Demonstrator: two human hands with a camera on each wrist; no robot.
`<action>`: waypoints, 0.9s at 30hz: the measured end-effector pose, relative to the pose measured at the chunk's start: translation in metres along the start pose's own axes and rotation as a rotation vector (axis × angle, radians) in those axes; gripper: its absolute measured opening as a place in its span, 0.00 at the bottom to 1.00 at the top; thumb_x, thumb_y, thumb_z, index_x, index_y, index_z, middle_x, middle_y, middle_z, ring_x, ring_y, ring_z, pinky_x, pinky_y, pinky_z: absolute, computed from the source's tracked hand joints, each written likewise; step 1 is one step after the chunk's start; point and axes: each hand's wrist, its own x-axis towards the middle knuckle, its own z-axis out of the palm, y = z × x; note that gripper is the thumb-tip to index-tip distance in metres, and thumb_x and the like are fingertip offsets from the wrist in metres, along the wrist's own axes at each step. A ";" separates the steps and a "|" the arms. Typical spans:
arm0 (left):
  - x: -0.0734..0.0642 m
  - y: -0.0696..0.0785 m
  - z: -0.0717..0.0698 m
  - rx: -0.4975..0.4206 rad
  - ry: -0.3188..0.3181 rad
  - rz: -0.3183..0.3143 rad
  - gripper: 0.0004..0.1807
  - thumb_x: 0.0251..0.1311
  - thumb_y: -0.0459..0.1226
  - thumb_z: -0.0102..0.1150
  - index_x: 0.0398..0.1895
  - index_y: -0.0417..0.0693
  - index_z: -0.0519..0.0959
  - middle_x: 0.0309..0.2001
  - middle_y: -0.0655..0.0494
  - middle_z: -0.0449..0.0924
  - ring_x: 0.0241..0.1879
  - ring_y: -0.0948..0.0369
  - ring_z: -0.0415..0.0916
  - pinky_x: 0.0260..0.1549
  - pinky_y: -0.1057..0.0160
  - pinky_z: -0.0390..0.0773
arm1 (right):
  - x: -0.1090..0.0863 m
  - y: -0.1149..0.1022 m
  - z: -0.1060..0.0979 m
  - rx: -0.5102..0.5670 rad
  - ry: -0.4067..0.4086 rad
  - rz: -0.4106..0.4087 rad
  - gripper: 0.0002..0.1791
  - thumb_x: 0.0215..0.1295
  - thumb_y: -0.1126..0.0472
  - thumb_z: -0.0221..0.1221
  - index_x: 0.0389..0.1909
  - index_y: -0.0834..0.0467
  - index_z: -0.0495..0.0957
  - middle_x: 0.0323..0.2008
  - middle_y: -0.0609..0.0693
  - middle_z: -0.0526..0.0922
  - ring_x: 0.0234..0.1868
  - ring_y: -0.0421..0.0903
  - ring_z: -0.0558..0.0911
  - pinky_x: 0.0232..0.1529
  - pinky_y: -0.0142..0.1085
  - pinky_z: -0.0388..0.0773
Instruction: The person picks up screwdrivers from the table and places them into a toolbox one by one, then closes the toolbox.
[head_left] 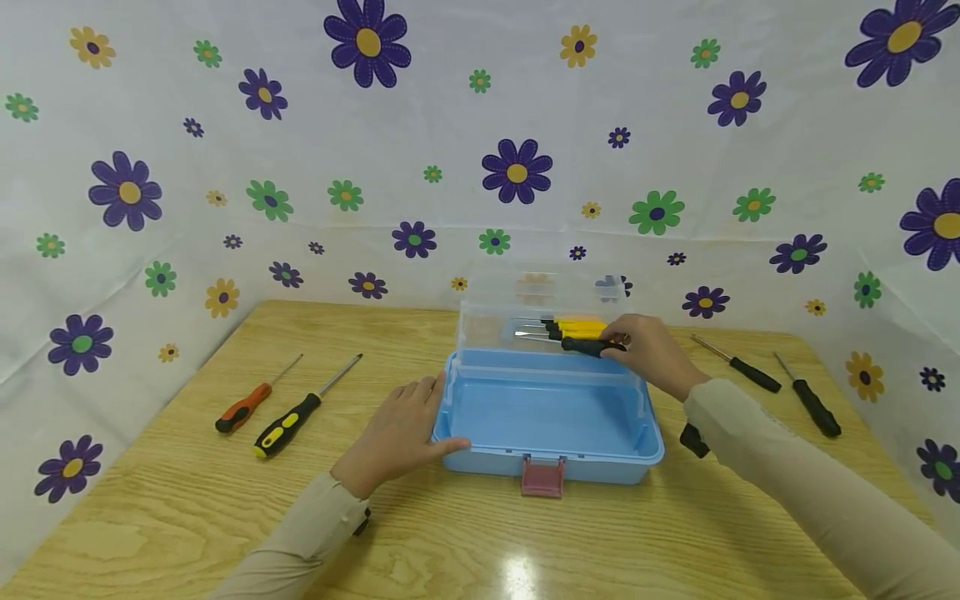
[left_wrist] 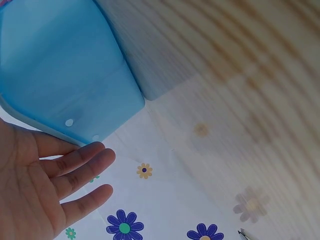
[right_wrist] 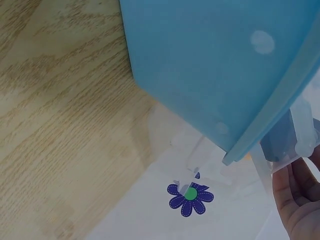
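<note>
A light-blue toolbox (head_left: 551, 421) stands on the table, its clear lid (head_left: 487, 329) raised at the back and its pink latch (head_left: 542, 479) hanging down in front. My left hand (head_left: 397, 433) rests at the left end, thumb along the front rim and fingers fairly straight; in the left wrist view, fingertips touch the box's edge. At the lid's right side, my right hand (head_left: 652, 346) pinches the end of a black-handled screwdriver (head_left: 581, 345). Right behind that handle lie yellow-handled screwdrivers (head_left: 577, 327), seen through the lid. In the right wrist view, the lid partly covers the right fingers (right_wrist: 285, 190).
To the left lie an orange-and-black screwdriver (head_left: 243, 408) and a yellow-and-black screwdriver (head_left: 288, 425). Two black-handled screwdrivers lie at the right, one farther back (head_left: 753, 374) and another near the edge (head_left: 816, 408). A flowered cloth (head_left: 450, 125) hangs behind the wooden table.
</note>
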 end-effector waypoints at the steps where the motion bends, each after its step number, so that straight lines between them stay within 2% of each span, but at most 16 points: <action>1: 0.000 0.000 0.000 0.001 0.001 0.002 0.58 0.53 0.74 0.32 0.66 0.29 0.60 0.58 0.38 0.72 0.55 0.46 0.74 0.54 0.49 0.74 | 0.000 0.000 0.000 0.004 0.005 0.002 0.12 0.57 0.65 0.64 0.42 0.64 0.82 0.43 0.59 0.83 0.42 0.53 0.81 0.47 0.47 0.80; 10: 0.000 0.000 0.001 0.007 0.005 0.007 0.59 0.53 0.74 0.29 0.67 0.29 0.60 0.57 0.37 0.72 0.54 0.46 0.74 0.53 0.49 0.75 | -0.002 -0.002 -0.002 0.008 0.014 0.019 0.13 0.58 0.64 0.64 0.44 0.64 0.81 0.43 0.59 0.83 0.43 0.53 0.80 0.48 0.47 0.79; 17: -0.001 0.000 0.002 0.008 0.005 0.009 0.58 0.53 0.74 0.30 0.67 0.29 0.60 0.58 0.38 0.72 0.54 0.46 0.74 0.53 0.49 0.75 | -0.009 0.008 -0.007 0.064 0.050 0.011 0.18 0.59 0.63 0.63 0.49 0.65 0.78 0.47 0.62 0.81 0.46 0.55 0.79 0.51 0.49 0.78; 23: -0.001 -0.001 0.003 -0.002 0.005 0.001 0.57 0.54 0.73 0.35 0.67 0.29 0.60 0.58 0.38 0.71 0.55 0.46 0.74 0.54 0.49 0.74 | -0.018 0.016 -0.019 0.157 0.030 0.044 0.21 0.61 0.61 0.62 0.54 0.66 0.74 0.50 0.63 0.79 0.50 0.57 0.78 0.55 0.52 0.75; 27: -0.001 -0.001 0.004 -0.007 0.007 -0.001 0.58 0.54 0.73 0.35 0.67 0.29 0.60 0.58 0.38 0.71 0.55 0.46 0.74 0.54 0.49 0.74 | -0.024 0.016 -0.030 0.163 0.032 0.045 0.23 0.62 0.60 0.61 0.55 0.66 0.73 0.51 0.64 0.79 0.51 0.58 0.78 0.55 0.53 0.74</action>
